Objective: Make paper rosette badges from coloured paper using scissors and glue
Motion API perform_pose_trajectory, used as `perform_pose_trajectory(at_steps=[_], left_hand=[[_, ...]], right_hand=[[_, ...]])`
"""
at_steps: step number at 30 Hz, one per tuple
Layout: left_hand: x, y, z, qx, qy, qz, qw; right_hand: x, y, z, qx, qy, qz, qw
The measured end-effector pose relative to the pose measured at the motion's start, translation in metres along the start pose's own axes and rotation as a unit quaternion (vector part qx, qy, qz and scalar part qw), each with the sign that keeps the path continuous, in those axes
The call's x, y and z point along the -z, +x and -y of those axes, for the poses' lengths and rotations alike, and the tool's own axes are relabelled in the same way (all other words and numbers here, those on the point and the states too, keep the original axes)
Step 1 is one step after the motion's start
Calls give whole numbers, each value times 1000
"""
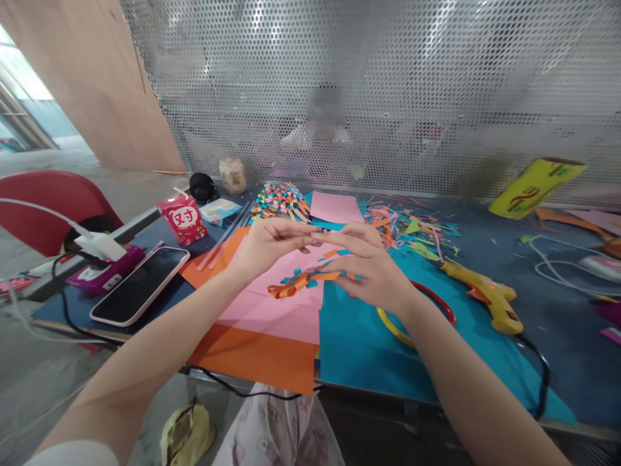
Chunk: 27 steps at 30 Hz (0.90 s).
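My left hand (276, 243) and my right hand (363, 262) meet fingertip to fingertip above the paper sheets. Thumb and fingers of each are pinched together; whatever lies between them is too small to make out. Below my right fingers are curled orange paper strips (286, 288) and small blue paper pieces (297, 275). Pink paper (281, 323) and orange paper (262, 356) lie under my left hand, blue paper (359, 356) under my right. Red and yellow loops (395, 329), like scissor handles, show partly behind my right wrist.
A yellow glue gun (490, 298) with a black cord lies at right. Paper cuttings (281, 200) are heaped at the back, before a perforated metal panel (412, 84). A phone (140, 285), purple power strip (104, 275) and red packet (182, 219) are at left. A yellow tube (536, 188) leans back right.
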<state>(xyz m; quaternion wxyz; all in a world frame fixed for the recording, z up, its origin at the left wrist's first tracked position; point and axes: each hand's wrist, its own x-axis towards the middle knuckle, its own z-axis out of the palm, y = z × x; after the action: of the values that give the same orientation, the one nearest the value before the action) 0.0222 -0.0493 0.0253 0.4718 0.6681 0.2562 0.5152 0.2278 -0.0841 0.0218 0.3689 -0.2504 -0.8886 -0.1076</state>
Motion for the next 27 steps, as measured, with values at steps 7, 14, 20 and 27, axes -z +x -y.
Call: perform_pose_trajectory(at_steps=[7,14,20,27], left_hand=[[2,1,-2,13,0,-18,1000],[2,5,-2,52,-84,-56,993],[9,15,8,33,-150,-171,973],[7,18,1,164,-232,-184,941]], right_hand=[[3,3,-1,-1,31,-6,999],[6,1,-12,-36,6,-54,998],[4,-2,-31,-87,-34,-131,987],[14,-8,-26,50,-266,-162,949]])
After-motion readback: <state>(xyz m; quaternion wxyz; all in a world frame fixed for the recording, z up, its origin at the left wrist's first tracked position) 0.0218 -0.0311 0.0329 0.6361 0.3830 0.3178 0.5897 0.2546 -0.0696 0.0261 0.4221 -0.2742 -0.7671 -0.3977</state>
